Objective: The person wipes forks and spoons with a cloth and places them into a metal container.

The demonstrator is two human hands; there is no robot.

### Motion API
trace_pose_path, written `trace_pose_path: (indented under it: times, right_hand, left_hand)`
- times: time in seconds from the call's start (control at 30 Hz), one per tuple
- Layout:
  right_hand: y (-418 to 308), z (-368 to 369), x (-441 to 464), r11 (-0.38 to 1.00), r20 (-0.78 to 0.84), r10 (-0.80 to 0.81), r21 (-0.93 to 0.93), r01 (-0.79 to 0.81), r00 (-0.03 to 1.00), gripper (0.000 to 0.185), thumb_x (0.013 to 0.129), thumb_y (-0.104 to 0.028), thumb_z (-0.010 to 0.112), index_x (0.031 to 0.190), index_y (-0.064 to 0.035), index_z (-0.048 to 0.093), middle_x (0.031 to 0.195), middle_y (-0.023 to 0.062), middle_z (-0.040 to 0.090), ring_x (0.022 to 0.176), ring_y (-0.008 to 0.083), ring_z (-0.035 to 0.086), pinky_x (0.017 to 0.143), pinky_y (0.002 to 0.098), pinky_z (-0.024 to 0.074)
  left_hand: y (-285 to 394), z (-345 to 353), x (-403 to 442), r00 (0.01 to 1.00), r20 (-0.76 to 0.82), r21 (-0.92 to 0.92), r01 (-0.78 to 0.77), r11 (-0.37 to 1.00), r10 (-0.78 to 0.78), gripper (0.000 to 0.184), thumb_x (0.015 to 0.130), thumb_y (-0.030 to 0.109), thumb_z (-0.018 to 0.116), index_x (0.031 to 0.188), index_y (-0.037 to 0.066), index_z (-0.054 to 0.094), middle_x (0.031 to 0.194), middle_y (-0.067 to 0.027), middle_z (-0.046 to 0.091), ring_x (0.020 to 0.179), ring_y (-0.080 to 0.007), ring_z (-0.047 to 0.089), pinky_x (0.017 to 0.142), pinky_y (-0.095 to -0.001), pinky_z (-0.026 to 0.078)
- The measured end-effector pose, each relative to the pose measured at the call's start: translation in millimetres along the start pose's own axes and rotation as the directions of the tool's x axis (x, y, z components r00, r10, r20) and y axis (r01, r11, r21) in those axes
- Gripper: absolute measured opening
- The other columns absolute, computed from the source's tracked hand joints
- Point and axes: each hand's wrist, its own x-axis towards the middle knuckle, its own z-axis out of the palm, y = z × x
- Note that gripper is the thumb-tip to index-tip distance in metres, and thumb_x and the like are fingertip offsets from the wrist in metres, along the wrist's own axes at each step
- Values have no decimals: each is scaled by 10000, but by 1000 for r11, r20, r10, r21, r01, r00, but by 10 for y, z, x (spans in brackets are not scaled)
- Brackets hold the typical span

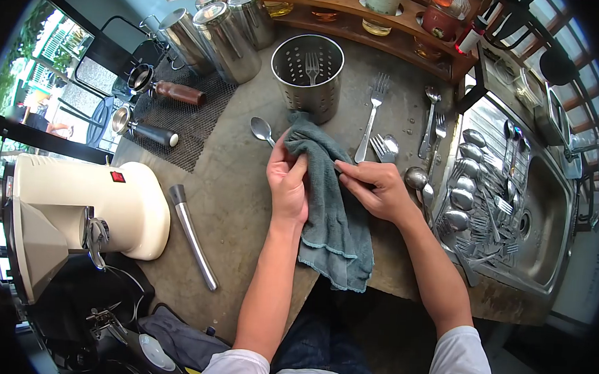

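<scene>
My left hand [290, 192] clasps the teal cloth [335, 209], apparently steadying it for my pinching right hand [380, 190]; 1 spoon [260, 127] shows alongside.

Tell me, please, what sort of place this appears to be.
Probably a café kitchen or coffee bar: two portafilters rest on a dark mesh mat, and many spoons and forks are heaped beside a steel sink.
</scene>
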Motion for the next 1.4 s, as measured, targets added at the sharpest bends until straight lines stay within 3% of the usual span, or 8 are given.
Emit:
trace_pose_path:
  times: [0.1, 0.37, 0.5, 0.6, 0.9, 1.13, 1.27, 1.4]
  right_hand:
    - [-2, -2, -13, 1000, 21, 11, -17, -11, 1000, 278, 781, 18, 645, 1054, -33, 652, 586, 103, 482, 488, 160, 438, 472, 283, 345]
    - [-55, -29, 12, 999, 33, 10, 36, -11, 999, 231, 785, -3, 651, 1014, -28, 665, 579, 100, 500, 484, 156, 452, 469, 284, 349]
    - [-42, -29, 9, 995, 20, 64, 70, -65, 998, 179, 792, -20, 653, 970, -13, 671, 585, 92, 531, 490, 139, 481, 470, 271, 362]
    - [-22, -34, 4, 991, -14, 111, 80, -110, 994, 144, 797, -31, 654, 937, 0, 671, 595, 88, 555, 498, 125, 501, 472, 260, 372]
    - [-71, -52, 7, 992, -36, 111, 59, -108, 993, 101, 799, -45, 658, 873, 24, 661, 619, 87, 589, 506, 108, 519, 477, 240, 393]
    - [-38, -47, 3, 991, -100, 116, 72, -109, 988, 99, 804, -54, 656, 862, 26, 653, 626, 84, 601, 505, 99, 527, 474, 237, 403]
    - [-43, -28, -4, 982, -114, 170, 105, -159, 979, 94, 810, -59, 654, 842, 30, 649, 619, 79, 598, 503, 93, 524, 472, 232, 400]
    - [-79, -31, 12, 979, -58, 180, 111, -173, 982, 89, 811, -61, 654, 834, 25, 645, 616, 71, 597, 504, 91, 526, 474, 230, 403]
  left_hand:
    - [21, 0, -4, 999, -46, -79, 21, 997, -24, 206, 883, 36, 569, 1084, -5, 548, 1000, -32, 604, 854, -91, 583, 772, -239, 484]
    - [-51, -175, -9, 988, 40, 71, -151, 986, 149, 208, 889, 15, 534, 1095, -7, 541, 1004, -46, 607, 865, -109, 590, 798, -256, 492]
    - [-7, -94, 6, 986, -23, 125, -160, 979, 164, 184, 893, 14, 525, 1075, -8, 548, 977, -48, 614, 851, -110, 590, 789, -257, 491]
    - [28, 16, 36, 973, -204, -24, -113, 993, 106, 171, 891, 5, 534, 1059, -16, 558, 955, -44, 619, 839, -102, 585, 776, -243, 479]
    - [-45, -120, 33, 969, -122, 148, -196, 970, 214, 203, 871, 0, 582, 1073, -10, 566, 970, -41, 621, 856, -86, 582, 774, -219, 468]
    - [12, 21, -24, 992, 103, 124, 59, 991, -72, 163, 871, 12, 593, 1032, -1, 579, 953, -23, 614, 843, -68, 576, 758, -208, 466]
    - [11, 2, -35, 984, 157, 125, 59, 990, -79, 160, 874, 18, 590, 1033, 2, 580, 945, -16, 614, 833, -63, 575, 750, -201, 465]
    - [-58, -44, -8, 993, -27, 92, -109, 990, 112, 152, 879, 30, 588, 1029, 6, 581, 938, -7, 615, 820, -53, 571, 732, -196, 466]
